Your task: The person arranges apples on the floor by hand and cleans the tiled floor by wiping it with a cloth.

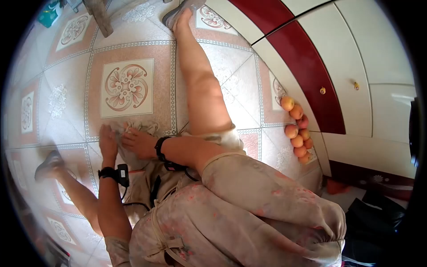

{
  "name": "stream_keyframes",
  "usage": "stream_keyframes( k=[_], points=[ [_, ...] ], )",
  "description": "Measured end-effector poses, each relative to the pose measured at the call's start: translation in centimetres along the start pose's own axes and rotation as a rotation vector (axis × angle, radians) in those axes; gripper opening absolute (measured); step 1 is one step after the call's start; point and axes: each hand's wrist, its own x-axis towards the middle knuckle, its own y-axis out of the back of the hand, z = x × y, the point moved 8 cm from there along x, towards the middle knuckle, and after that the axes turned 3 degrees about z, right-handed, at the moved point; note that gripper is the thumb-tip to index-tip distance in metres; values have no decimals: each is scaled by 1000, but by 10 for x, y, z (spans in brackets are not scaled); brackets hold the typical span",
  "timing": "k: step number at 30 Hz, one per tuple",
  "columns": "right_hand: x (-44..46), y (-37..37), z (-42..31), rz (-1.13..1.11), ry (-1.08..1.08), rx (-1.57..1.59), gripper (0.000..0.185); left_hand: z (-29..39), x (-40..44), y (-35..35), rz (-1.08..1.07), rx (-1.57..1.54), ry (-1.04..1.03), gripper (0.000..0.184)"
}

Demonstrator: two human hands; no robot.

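A thin, greyish, crumpled sheet, perhaps a plastic bag (150, 128), is bunched between my hands above my lap. On its left side my left hand (108, 141) is closed at its edge, the fingers somewhat blurred. My right hand (138, 143) reaches in from the right, its fingers curled against the gathered material. Both hands are close together, nearly touching. What lies inside the folds, if anything, I cannot make out. Each wrist wears a black strap, with a small black box (122, 175) on the left one.
Several apples (291, 131) lie in a cluster on the patterned tile floor (126, 86), beside a white and dark red cabinet (311, 58). My bare legs stretch out on both sides. A wooden leg (98, 18) stands at the top left, and dark items (371, 213) lie at the lower right.
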Motion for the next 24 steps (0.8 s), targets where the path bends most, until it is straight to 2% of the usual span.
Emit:
stream_keyframes(
  k=[3,5,6,8,9,11,13,16,17,19,22,24],
  points=[
    [5,1,1,-53,-53,166,54,-1,-42,-20,-35,51,-11,53],
    [-10,33,3,-111,-102,275,47,11,-72,-3,45,-17,42,57],
    [-12,21,12,-324,-132,154,48,14,-79,-4,45,10,67,59],
    [-32,10,20,-163,8,97,50,17,-103,-5,60,51,110,61],
    [-41,5,27,-8,57,97,51,19,-109,-3,74,64,118,62],
    [-27,6,26,-295,-58,247,54,17,-120,-6,-108,-16,318,61],
    [-13,-2,26,-311,-84,162,56,26,-122,-11,-138,57,283,61],
    [-5,-18,23,-329,-91,51,60,24,-134,-20,-30,33,241,57],
    [2,12,6,-277,-65,28,61,41,-139,14,-1,66,230,56],
    [-8,0,2,-402,-128,-10,58,34,-140,5,-1,14,219,54],
    [-23,9,-5,-500,-149,4,62,50,-148,30,-97,-10,276,40],
    [-28,7,-7,-572,-124,42,68,57,-148,35,-66,55,253,29]
  ],
)
